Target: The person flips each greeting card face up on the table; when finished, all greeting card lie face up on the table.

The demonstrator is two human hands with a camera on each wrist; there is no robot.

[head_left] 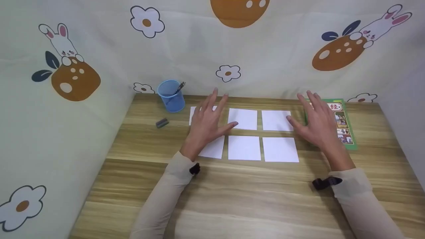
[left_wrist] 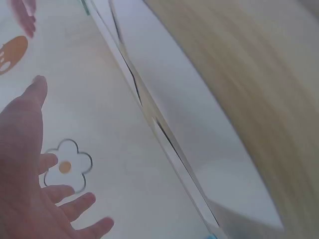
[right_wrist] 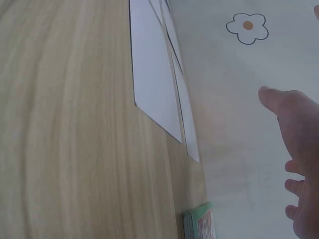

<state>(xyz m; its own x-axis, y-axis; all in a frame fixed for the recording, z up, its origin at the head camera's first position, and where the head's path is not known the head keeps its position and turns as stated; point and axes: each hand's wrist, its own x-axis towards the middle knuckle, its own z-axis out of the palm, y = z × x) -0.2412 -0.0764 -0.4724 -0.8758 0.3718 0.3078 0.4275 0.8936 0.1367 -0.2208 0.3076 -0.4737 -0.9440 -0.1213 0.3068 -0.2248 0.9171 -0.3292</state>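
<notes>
Wooden desk point(head_left: 245, 199) is exposed at lower centre, below two narrowly gapped rows of plain white cards point(head_left: 244, 147), left hand point(head_left: 206, 122) and right hand point(head_left: 317, 126) being held spread-fingered.

Character “经” point(head_left: 334, 106) on the green book point(head_left: 344, 123)

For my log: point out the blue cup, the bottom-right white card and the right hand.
Blue cup point(head_left: 174, 103): head view, outer wall.
Bottom-right white card point(head_left: 281, 149): head view, top face.
Right hand point(head_left: 317, 124): head view, back of hand.
</notes>
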